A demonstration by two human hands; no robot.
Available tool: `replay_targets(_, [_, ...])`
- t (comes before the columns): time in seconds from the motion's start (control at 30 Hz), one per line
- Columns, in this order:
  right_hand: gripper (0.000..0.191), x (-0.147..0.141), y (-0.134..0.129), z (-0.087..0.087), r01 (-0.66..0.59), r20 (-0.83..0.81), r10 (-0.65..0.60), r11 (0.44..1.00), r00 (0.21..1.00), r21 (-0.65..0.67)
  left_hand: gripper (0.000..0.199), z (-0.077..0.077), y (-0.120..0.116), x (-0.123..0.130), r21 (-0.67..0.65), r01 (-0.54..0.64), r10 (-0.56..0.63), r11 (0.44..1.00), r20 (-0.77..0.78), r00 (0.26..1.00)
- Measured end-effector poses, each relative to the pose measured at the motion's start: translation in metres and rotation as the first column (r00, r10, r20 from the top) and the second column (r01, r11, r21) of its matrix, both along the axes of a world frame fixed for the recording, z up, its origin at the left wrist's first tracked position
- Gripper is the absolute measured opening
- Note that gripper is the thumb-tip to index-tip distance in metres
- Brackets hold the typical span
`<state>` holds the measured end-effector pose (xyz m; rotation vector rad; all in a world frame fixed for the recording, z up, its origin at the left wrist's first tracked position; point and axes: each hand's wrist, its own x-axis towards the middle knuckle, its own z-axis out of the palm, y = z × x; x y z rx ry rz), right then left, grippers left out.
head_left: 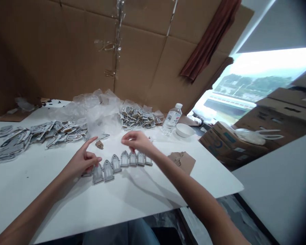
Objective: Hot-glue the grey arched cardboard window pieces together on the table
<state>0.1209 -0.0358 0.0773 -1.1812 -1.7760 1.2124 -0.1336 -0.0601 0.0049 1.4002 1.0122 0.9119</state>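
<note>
A curved row of small grey arch-shaped pieces [108,171], like little window frames with pale centres, lies on the white table. My left hand [83,160] is at the row's left end, its index finger stretched out and its thumb apart, the tip over the top of an arch piece [98,175]. The other left fingers are curled. Over the row's right half hovers my right hand [137,141], thumb and fingertips pinched together; whatever is between them is too small to make out. A brown scrap [99,145] rests between the hands.
Flat grey pieces are heaped at left [46,132], with smaller parts in a pile [139,117] at the back. Crumpled clear plastic [94,109], a water bottle [172,119], a white bowl [185,130] and a cardboard piece [185,161] are on the table. A cardboard wall [79,51] stands behind.
</note>
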Motion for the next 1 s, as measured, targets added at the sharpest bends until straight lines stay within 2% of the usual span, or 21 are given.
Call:
replay_targets(0.07, [0.03,0.051,-0.001,0.018,0.188,0.057,-0.194,0.978,0.979,0.09,0.084,-0.001,0.001,0.0,0.001,-0.033,0.033,0.999,-0.015,0.999])
replay_targets(0.13, [0.031,0.106,0.002,0.03,0.419,0.086,-0.439,0.89,0.895,0.182,0.076,0.0,0.001,0.0,0.007,-0.058,0.058,0.998,-0.041,0.997])
replay_targets(0.2, [0.029,0.157,0.01,0.037,0.558,0.079,-0.585,0.8,0.807,0.222,0.07,-0.001,0.001,0.001,0.015,-0.087,0.088,0.996,-0.048,0.995])
replay_targets(0.27, [0.026,0.199,0.022,0.037,0.667,0.095,-0.7,0.706,0.707,0.237,0.063,-0.003,0.001,0.002,0.013,-0.118,0.118,0.993,-0.033,0.992])
replay_targets(0.37, [0.025,0.244,0.042,0.031,0.784,0.161,-0.822,0.569,0.546,0.25,0.054,-0.009,0.004,0.003,0.005,-0.139,0.139,0.99,-0.026,0.99])
replay_targets(0.47, [0.031,0.268,0.055,0.021,0.817,0.247,-0.854,0.513,0.457,0.263,0.047,-0.014,0.007,0.005,0.052,-0.126,0.13,0.991,-0.084,0.988])
replay_targets(0.53, [0.033,0.273,0.058,0.012,0.799,0.301,-0.847,0.52,0.438,0.302,0.043,-0.014,0.007,0.009,0.127,-0.098,0.119,0.987,-0.171,0.978])
replay_targets(0.6, [0.029,0.267,0.054,0.001,0.739,0.358,-0.814,0.572,0.457,0.356,0.038,-0.012,0.006,0.018,0.235,-0.043,0.113,0.971,-0.296,0.948])
replay_targets(0.7, [0.025,0.241,0.036,-0.018,0.569,0.465,-0.693,0.719,0.551,0.398,0.032,-0.005,0.003,0.045,0.39,0.115,0.099,0.914,-0.488,0.867])
replay_targets(0.8, [0.03,0.208,0.007,-0.035,0.386,0.576,-0.529,0.848,0.623,0.362,0.035,0.004,0.001,0.083,0.5,0.324,0.038,0.803,-0.586,0.809])
replay_targets(0.9, [0.035,0.181,-0.019,-0.047,0.302,0.658,-0.454,0.891,0.601,0.339,0.045,0.01,0.005,0.123,0.547,0.462,-0.033,0.698,-0.619,0.784])
replay_targets(1.0, [0.042,0.165,-0.031,-0.055,0.263,0.715,-0.419,0.908,0.56,0.326,0.046,0.008,0.012,0.154,0.539,0.534,-0.071,0.651,-0.657,0.75])
